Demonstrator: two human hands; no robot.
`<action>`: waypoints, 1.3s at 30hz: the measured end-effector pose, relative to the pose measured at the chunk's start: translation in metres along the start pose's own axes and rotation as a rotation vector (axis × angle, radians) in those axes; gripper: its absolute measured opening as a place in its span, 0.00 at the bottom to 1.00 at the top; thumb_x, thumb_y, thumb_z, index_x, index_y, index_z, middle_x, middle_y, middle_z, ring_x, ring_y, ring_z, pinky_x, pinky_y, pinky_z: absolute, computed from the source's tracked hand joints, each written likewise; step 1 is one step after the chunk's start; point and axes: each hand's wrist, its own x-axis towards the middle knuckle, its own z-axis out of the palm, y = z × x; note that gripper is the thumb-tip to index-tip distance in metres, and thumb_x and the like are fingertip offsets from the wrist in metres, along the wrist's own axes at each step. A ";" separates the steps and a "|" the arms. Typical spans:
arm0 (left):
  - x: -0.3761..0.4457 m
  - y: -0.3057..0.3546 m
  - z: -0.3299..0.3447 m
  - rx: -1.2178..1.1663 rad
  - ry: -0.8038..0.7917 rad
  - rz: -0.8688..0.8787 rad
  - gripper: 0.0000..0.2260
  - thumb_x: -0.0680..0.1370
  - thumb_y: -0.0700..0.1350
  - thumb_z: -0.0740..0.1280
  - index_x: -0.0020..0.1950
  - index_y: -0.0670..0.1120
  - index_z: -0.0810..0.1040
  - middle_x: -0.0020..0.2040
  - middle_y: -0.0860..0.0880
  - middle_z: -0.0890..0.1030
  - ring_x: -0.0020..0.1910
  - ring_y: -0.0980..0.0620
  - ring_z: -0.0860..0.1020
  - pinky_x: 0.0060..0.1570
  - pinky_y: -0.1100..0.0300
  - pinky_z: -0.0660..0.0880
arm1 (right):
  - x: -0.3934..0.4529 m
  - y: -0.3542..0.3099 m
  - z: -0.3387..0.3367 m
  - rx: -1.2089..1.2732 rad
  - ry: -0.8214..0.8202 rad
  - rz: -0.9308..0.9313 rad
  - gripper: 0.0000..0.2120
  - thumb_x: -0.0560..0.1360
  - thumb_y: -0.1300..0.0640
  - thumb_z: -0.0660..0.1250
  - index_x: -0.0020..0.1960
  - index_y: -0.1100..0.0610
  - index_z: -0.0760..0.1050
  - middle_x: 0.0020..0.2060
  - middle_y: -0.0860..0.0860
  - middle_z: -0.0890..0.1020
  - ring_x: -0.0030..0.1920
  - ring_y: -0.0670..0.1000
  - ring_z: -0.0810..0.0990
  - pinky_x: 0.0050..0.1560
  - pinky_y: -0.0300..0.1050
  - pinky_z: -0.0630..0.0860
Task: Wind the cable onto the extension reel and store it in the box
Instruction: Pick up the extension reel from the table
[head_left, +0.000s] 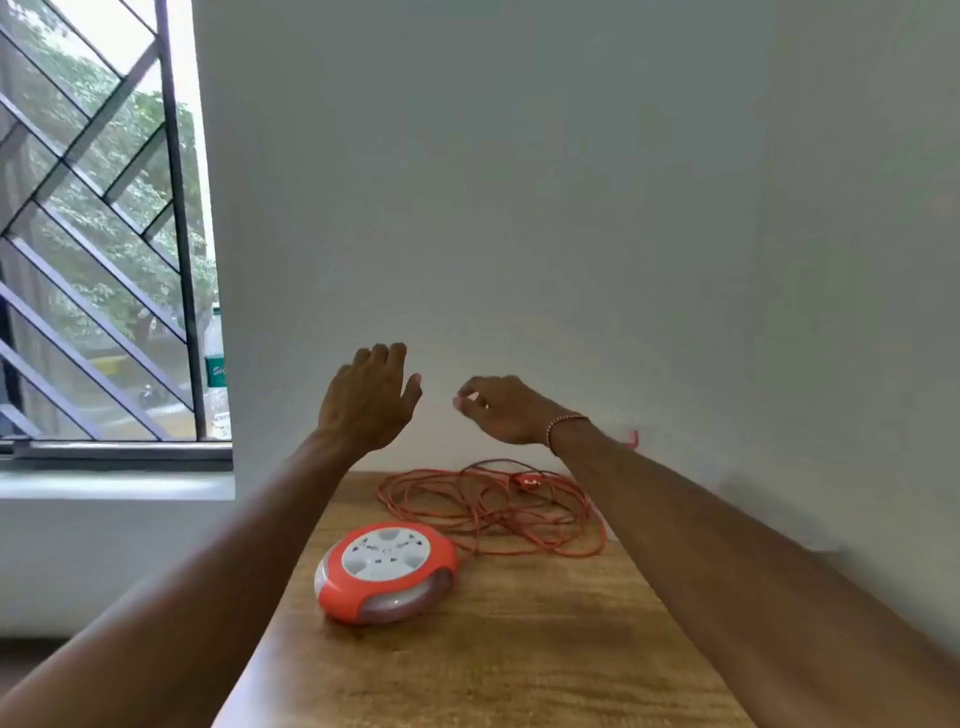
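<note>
A round orange extension reel (385, 578) with a white socket face lies flat on the wooden table (519, 649). Behind it, a loose tangle of orange cable (493, 506) is spread out near the wall, with its orange plug (530, 482) lying on top of the loops. Both arms are stretched out above the table. My left hand (366, 397) is held up in front of the wall with fingers apart and holds nothing. My right hand (498, 408), with a bead bracelet at the wrist, has loosely curled fingers and holds nothing. No box is in view.
A white wall (571, 208) stands right behind the table. A barred window (98, 234) is at the left, with a plastic bottle (215, 364) on its sill. A small red piece (632, 439) shows on the wall behind my right forearm.
</note>
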 end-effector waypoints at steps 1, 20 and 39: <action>-0.008 -0.004 0.001 -0.004 -0.034 -0.021 0.18 0.81 0.53 0.57 0.63 0.41 0.70 0.56 0.41 0.78 0.54 0.41 0.77 0.46 0.45 0.77 | -0.003 -0.001 0.011 0.038 -0.042 0.005 0.19 0.79 0.43 0.57 0.58 0.56 0.75 0.48 0.55 0.83 0.48 0.54 0.81 0.52 0.50 0.76; -0.123 -0.054 0.071 -0.084 -0.794 -0.363 0.28 0.78 0.65 0.55 0.48 0.42 0.82 0.46 0.43 0.83 0.32 0.52 0.76 0.25 0.61 0.68 | -0.031 0.014 0.126 0.325 -0.382 0.241 0.20 0.70 0.38 0.69 0.49 0.54 0.82 0.46 0.53 0.83 0.44 0.54 0.83 0.42 0.50 0.83; -0.008 0.008 0.042 -0.613 -0.115 -0.210 0.19 0.67 0.68 0.70 0.36 0.51 0.80 0.31 0.54 0.80 0.33 0.57 0.78 0.33 0.62 0.72 | -0.048 0.073 0.039 0.970 -0.339 0.223 0.24 0.67 0.49 0.77 0.58 0.59 0.77 0.54 0.59 0.82 0.54 0.61 0.81 0.55 0.56 0.77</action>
